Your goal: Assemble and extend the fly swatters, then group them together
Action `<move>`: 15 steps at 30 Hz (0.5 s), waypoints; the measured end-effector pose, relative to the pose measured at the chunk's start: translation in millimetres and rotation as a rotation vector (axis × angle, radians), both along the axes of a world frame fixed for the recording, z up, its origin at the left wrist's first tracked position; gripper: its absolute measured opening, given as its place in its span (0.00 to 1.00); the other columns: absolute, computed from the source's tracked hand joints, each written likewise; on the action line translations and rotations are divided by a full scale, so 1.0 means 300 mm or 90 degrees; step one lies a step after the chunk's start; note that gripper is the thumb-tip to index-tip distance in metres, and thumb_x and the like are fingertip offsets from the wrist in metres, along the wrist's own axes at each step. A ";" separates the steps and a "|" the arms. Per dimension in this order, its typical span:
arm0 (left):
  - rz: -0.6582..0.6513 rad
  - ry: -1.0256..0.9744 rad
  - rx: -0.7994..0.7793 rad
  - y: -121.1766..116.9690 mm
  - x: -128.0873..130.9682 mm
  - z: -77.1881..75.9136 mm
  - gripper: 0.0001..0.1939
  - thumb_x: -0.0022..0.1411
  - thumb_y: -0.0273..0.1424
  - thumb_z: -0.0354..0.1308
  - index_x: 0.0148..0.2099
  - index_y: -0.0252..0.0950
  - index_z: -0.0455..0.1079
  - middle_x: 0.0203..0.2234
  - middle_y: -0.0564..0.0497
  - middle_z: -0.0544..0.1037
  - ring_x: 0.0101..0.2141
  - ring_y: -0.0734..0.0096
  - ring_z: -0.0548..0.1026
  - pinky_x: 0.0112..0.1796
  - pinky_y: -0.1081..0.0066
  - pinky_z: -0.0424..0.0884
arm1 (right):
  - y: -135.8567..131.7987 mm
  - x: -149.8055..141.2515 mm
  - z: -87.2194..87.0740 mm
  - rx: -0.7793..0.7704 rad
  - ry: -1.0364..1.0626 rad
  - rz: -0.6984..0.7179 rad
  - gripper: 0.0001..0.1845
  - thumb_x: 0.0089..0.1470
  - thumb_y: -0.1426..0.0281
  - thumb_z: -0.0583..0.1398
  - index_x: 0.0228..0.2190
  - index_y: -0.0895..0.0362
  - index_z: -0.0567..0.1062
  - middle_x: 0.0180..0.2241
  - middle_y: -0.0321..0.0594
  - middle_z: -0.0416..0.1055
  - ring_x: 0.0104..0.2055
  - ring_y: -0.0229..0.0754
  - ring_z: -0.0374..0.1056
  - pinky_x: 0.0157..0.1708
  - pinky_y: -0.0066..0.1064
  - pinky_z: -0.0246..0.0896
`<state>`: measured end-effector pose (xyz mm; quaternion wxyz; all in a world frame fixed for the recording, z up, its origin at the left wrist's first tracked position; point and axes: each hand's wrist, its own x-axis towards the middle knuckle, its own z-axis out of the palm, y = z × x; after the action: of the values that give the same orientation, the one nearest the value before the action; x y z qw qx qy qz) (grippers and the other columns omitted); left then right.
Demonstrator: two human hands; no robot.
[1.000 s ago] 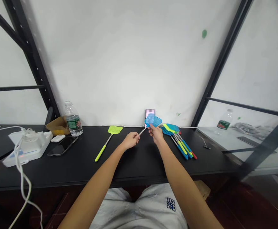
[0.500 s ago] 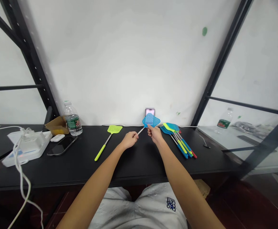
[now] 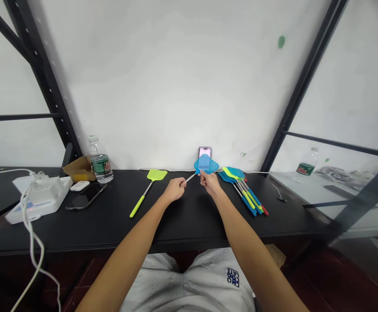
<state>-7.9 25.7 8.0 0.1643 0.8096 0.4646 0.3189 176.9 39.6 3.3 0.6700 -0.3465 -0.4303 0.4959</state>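
A blue fly swatter (image 3: 210, 164) with a perforated head is raised over the back middle of the black table. My left hand (image 3: 176, 189) is closed around its thin metal shaft; the handle end is hidden by the fingers. At the base of the head, my right hand (image 3: 210, 183) pinches the swatter, thumb on top. A lime-green fly swatter (image 3: 142, 197) lies to the left of my hands. Several more fly swatters (image 3: 245, 193), with blue, green and red handles, lie in a fanned pile to the right.
Behind the blue head a phone (image 3: 205, 150) leans against the white wall. At the left are a water bottle (image 3: 100, 161), a cardboard box (image 3: 78, 169), a white case (image 3: 79, 186), a dark phone (image 3: 85, 197) and a power strip (image 3: 42, 203) with cables. A short cable (image 3: 281, 199) lies at the right.
The camera view has shifted slightly. Both hands keep their hold on the blue fly swatter, with hardly any movement; the other swatters stay where they were.
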 end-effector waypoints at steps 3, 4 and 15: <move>0.037 0.047 0.027 -0.006 0.001 0.000 0.11 0.62 0.29 0.47 0.30 0.37 0.69 0.24 0.51 0.73 0.27 0.70 0.69 0.30 0.72 0.59 | 0.001 -0.008 -0.003 -0.012 0.004 -0.018 0.15 0.41 0.63 0.67 0.19 0.60 0.70 0.12 0.28 0.55 0.14 0.27 0.45 0.14 0.24 0.38; 0.053 0.067 0.034 -0.009 0.002 0.000 0.11 0.62 0.29 0.47 0.30 0.38 0.69 0.24 0.51 0.74 0.28 0.70 0.70 0.31 0.72 0.60 | 0.002 -0.010 -0.005 -0.017 0.005 -0.025 0.14 0.41 0.64 0.67 0.19 0.60 0.70 0.12 0.28 0.55 0.14 0.27 0.45 0.14 0.24 0.38; 0.101 0.159 0.083 -0.029 0.035 -0.012 0.13 0.67 0.33 0.43 0.40 0.41 0.70 0.32 0.46 0.77 0.33 0.63 0.75 0.33 0.70 0.61 | -0.014 -0.068 -0.013 -0.042 -0.064 -0.103 0.17 0.48 0.60 0.62 0.18 0.57 0.65 0.12 0.27 0.51 0.13 0.28 0.45 0.12 0.23 0.36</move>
<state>2.6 17.1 4.5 0.0266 0.8124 0.5224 0.2577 156.4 35.3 -0.6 0.6739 -0.4262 -0.4172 0.4360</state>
